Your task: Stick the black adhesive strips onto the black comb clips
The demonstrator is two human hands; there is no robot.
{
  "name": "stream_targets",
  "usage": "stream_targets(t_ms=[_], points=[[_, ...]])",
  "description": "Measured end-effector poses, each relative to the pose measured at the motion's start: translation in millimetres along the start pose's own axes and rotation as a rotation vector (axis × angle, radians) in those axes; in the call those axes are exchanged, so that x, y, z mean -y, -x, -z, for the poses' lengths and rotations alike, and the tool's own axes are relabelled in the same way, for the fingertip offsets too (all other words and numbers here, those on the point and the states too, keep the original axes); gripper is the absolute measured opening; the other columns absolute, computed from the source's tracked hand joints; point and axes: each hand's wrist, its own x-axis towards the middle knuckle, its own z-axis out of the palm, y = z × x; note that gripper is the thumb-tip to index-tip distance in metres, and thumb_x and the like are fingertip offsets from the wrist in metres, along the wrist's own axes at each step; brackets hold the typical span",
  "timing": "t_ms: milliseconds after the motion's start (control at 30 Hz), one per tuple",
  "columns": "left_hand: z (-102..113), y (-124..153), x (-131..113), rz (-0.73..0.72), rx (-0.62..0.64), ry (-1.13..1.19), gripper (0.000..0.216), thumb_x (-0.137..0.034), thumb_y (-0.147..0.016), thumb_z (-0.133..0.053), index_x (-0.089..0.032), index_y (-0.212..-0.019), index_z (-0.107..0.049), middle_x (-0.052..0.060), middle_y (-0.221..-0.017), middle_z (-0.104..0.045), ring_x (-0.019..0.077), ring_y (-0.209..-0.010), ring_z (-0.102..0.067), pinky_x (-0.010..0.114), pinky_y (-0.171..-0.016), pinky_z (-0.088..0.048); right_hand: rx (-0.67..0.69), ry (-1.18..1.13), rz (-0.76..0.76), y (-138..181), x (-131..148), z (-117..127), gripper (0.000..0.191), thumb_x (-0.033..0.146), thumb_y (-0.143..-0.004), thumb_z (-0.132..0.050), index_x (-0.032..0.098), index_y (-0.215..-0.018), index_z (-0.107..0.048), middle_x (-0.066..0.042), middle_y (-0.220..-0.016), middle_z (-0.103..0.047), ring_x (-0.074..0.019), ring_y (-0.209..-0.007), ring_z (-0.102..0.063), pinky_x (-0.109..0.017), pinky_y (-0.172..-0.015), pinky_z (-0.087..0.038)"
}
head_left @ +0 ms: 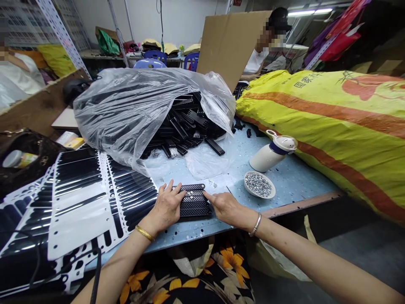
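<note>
Flowered cloth (pixel 232 264) nearest; left hand (pixel 168 205) spreads fingers over strips (pixel 194 207); right hand (pixel 227 208), grip unclear, apparently aligns; next needs steadiness.

Behind the speckled light-blue table (pixel 305 183) there stands a pale wall (pixel 185 23), and before this wall are a long bench (pixel 91 55) and some blue chairs (pixel 149 63), while perforated metal posts (pixel 60 33) rise at both sides, a lit tube lamp (pixel 310 12) shines at the upper right, and the floor (pixel 370 261) is dark grey.
</note>
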Motion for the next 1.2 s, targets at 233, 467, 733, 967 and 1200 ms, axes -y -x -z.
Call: stream_targets(t_ms=[233,467,733,967,1200], points=[[4,-3,1,0.006,-0.030,0.017,0.035,-0.007,-0.085,-0.046,-0.016,-0.113,-0.067,0.014,-0.133,-0.062,0.0389,-0.130,-0.049,0.060,-0.100,-0.040,-0.039,-0.003,-0.006,1,0,-7,0.061,0.000,-0.076,-0.044,0.008,-0.136,-0.052,-0.010,-0.084,-0.075,-0.0191,-0.067,-0.067,-0.027,-0.060,-0.043],[7,-6,-4,-0.021,0.035,-0.041,0.040,-0.006,-0.084,-0.049,-0.016,-0.119,-0.065,0.014,-0.135,-0.060,0.0430,-0.129,-0.047,0.064,-0.099,-0.039,-0.066,-0.024,0.011,2,0,-8,0.058,0.000,-0.079,-0.043,0.005,-0.136,-0.051,-0.012,-0.085,-0.074,-0.0193,-0.066,-0.066,-0.029,-0.061,-0.045],[19,27,4,-0.011,-0.064,-0.187,0.035,-0.021,-0.093,-0.049,-0.014,-0.124,-0.064,0.021,-0.133,-0.059,0.0462,-0.132,-0.043,0.063,-0.101,-0.037,-0.152,0.022,0.047,5,-6,-27,0.058,0.000,-0.078,-0.042,0.002,-0.135,-0.049,-0.010,-0.075,-0.071,-0.0192,-0.060,-0.062,-0.030,-0.058,-0.043],[21,33,6,0.040,-0.073,-0.239,0.035,-0.025,-0.094,-0.050,-0.019,-0.125,-0.065,0.022,-0.134,-0.057,0.0485,-0.132,-0.043,0.063,-0.099,-0.038,-0.160,0.091,0.071,3,-7,-36,0.057,0.000,-0.078,-0.041,-0.001,-0.134,-0.048,-0.011,-0.072,-0.069,-0.0210,-0.060,-0.062,-0.031,-0.057,-0.043],[27,28,12,-0.001,-0.051,-0.247,0.033,-0.025,-0.093,-0.052,-0.021,-0.122,-0.066,0.020,-0.135,-0.058,0.0478,-0.132,-0.042,0.065,-0.100,-0.036,-0.163,0.058,0.068,5,-5,-26,0.057,-0.001,-0.077,-0.042,0.001,-0.134,-0.049,-0.010,-0.071,-0.069,-0.0188,-0.060,-0.060,-0.029,-0.057,-0.041]])
